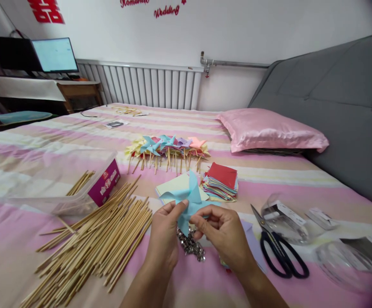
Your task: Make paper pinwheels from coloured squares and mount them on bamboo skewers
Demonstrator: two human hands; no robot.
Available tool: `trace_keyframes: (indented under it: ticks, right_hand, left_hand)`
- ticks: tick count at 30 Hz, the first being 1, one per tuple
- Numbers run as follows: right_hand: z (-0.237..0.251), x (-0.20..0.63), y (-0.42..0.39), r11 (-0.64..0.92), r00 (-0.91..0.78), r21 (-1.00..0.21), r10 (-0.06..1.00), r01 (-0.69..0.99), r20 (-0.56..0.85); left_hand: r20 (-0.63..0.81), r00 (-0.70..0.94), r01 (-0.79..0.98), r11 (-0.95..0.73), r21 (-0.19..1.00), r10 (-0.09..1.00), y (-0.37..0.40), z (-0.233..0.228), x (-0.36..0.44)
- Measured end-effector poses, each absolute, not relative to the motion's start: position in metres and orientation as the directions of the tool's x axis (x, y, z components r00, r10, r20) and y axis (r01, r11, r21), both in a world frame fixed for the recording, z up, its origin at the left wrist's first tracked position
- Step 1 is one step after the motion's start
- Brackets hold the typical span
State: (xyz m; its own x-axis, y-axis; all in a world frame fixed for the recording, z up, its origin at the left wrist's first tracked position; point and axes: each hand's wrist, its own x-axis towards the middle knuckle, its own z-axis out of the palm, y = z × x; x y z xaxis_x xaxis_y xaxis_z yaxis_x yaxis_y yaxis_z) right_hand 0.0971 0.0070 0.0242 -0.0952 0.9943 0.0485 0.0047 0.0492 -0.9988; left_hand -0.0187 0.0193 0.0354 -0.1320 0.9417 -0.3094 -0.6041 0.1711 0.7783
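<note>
A light blue paper pinwheel (190, 192) is gripped in my left hand (165, 233), with the thumb pressed near its centre. My right hand (224, 233) is closed in a pinch at the pinwheel's lower right edge; what lies between its fingertips is hidden. Below the pinwheel, partly covered by my hands, lies a heap of small shiny metal pins (190, 246). Just behind it are a pale yellow sheet stack (166, 186) and a pile of coloured paper squares (221, 182), red on top. Lilac paper (253, 246) shows beside my right wrist.
Many wooden sticks (109, 239) lie at the left, beside a clear plastic box (104, 182). Finished pinwheels (168, 147) rest farther back. Black-handled scissors (280, 248) and clear plastic packaging (285, 218) are at the right. A pink pillow (272, 130) lies behind.
</note>
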Motion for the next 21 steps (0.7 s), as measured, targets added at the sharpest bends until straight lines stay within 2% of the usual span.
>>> trace_keyframes:
  ticks: [7, 21]
  right_hand:
    - [0.023, 0.091, 0.006, 0.103, 0.069, -0.992, 0.992, 0.067, 0.107]
    - [0.021, 0.093, 0.008, 0.084, 0.158, -0.994, 0.983, 0.065, 0.093]
  left_hand:
    - [-0.299, -0.165, -0.609, 0.141, 0.781, 0.94, 0.017, 0.034, -0.011]
    - [-0.253, -0.108, -0.589, 0.143, 0.796, 0.961, 0.015, 0.028, -0.005]
